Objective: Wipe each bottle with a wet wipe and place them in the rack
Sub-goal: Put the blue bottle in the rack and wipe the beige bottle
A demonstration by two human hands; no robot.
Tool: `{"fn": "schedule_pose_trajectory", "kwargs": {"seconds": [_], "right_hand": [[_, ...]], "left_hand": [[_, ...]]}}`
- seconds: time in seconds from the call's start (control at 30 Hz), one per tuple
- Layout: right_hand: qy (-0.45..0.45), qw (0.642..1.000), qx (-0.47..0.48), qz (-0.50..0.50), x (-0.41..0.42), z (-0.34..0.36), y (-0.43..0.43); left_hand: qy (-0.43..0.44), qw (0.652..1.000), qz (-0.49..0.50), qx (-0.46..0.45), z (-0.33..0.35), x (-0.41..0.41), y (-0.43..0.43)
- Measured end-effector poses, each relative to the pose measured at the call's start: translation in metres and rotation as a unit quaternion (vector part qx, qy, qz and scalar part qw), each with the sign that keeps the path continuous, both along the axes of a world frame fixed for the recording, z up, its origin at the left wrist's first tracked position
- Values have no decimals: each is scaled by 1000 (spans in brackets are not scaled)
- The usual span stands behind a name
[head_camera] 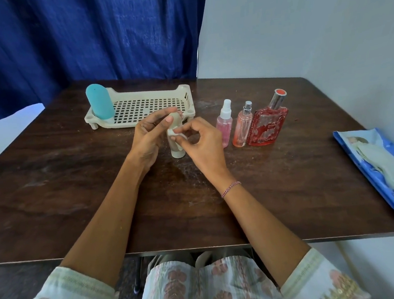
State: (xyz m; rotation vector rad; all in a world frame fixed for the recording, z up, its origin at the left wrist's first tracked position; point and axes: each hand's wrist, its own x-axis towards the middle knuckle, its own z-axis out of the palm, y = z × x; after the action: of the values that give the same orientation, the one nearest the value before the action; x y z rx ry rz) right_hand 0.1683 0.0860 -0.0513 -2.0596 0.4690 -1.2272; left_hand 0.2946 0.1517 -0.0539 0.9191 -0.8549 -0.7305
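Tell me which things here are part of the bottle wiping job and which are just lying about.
Part of the job: beige bottle held by the left hand; wet wipe pinched by the right hand; rack; teal bottle standing in it; pink spray bottle, slim pink bottle and red bottle waiting; wipes pack.
Just there: blue curtain; bracelet on the right wrist.

The left hand (147, 139) and right hand (205, 146) hide much of the beige bottle (178, 152), and the wipe pack (379, 168) is cropped.
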Motion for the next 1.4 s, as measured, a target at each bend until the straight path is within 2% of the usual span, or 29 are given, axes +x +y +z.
{"fn": "schedule_pose_trajectory", "kwargs": {"seconds": [0.2,0.3,0.43,0.63,0.9,1.1,1.3,1.4], "right_hand": [[-26,992,116,-36,2,-1,-7],[-49,993,98,-39,2,0,-4],[-71,995,74,12,1,1,3],[-49,997,58,17,-1,0,-2],[-26,992,119,-20,-1,-2,-1],[-34,999,13,-9,0,-4,5],[-70,995,18,-64,2,-3,1],[-74,995,-32,-58,1,-1,2]], "left_hand": [[-2,1000,-17,-8,1,-1,0],[-5,1000,-24,-10,1,-2,0],[4,1000,-11,-1,0,1,1],[10,1000,-12,-1,0,2,1],[20,1000,-5,5,2,-1,2],[29,999,-15,-9,1,1,3],[27,999,-22,0,2,-3,1],[17,999,-27,5,2,-5,2]]}}
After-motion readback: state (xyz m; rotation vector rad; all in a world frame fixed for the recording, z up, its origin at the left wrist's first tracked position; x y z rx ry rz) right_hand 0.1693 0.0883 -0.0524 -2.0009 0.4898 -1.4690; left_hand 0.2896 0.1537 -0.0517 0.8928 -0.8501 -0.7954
